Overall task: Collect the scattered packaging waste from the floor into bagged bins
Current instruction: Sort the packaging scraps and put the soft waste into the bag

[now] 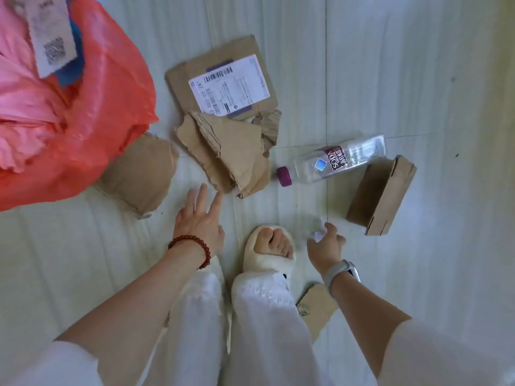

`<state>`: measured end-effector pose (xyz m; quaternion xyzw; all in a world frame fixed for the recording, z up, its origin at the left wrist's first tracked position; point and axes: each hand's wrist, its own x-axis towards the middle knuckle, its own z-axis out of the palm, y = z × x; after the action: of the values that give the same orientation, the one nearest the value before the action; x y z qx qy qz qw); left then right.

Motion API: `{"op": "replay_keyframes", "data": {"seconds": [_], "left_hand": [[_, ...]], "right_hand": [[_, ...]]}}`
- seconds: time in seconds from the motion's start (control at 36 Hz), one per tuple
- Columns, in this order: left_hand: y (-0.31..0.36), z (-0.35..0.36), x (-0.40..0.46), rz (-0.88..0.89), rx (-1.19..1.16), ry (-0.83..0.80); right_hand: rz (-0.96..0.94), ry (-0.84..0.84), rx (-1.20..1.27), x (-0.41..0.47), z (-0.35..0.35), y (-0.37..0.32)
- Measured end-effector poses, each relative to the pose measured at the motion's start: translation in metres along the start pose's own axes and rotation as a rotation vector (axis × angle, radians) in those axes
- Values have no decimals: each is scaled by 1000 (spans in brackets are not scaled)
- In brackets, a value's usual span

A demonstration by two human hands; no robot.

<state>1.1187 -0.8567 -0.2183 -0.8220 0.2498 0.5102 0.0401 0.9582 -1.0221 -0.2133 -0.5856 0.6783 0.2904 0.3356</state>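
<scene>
So the left hand (199, 222) is spread wide, fingers straight, just short of the torn cardboard (228, 154) mid-frame. The right hand (324, 245) pinches a small crumpled scrap (317, 235) near the slipper (269, 250). The orange-bagged bin (92, 112) sits upper left, with a plastic bottle (331, 161) and small box (381, 195) to the right.

pale tiled floor (390, 79) under me | flat brown cardboard with white shipping label (223, 87); torn crumpled brown cardboard pieces (231, 151) just beside it; clear plastic soda bottle with purple cap (331, 161) on its side; small folded brown cardboard box (381, 196) near the bottle; orange-red plastic bag (92, 129) at my left
</scene>
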Motion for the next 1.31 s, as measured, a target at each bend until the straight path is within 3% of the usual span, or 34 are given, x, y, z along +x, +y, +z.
{"op": "replay_keyframes", "data": {"seconds": [0.08, 0.19, 0.39, 0.69, 0.81, 0.92, 1.14, 1.31], "left_hand": [[-7, 27, 20, -9, 102, 63], [-8, 41, 20, -1, 186, 155], [-6, -14, -17, -46, -30, 105], [-10, -151, -151, -29, -244, 372], [-30, -192, -197, -92, -296, 421], [-51, -233, -248, -148, -420, 472], [-88, -314, -351, -254, -702, 594], [-135, -387, -426, -301, -967, 759]], "right_hand": [[67, 163, 114, 24, 22, 4], [8, 185, 108, 33, 31, 7], [-235, 50, 145, -34, -1, -37], [-713, -190, 412, -227, -57, -227], [-704, -396, 347, -281, -64, -270], [-633, -477, 250, -319, -79, -287], [-443, -529, 190, -408, -128, -304], [-452, -553, 246, -518, -157, -366]]}}
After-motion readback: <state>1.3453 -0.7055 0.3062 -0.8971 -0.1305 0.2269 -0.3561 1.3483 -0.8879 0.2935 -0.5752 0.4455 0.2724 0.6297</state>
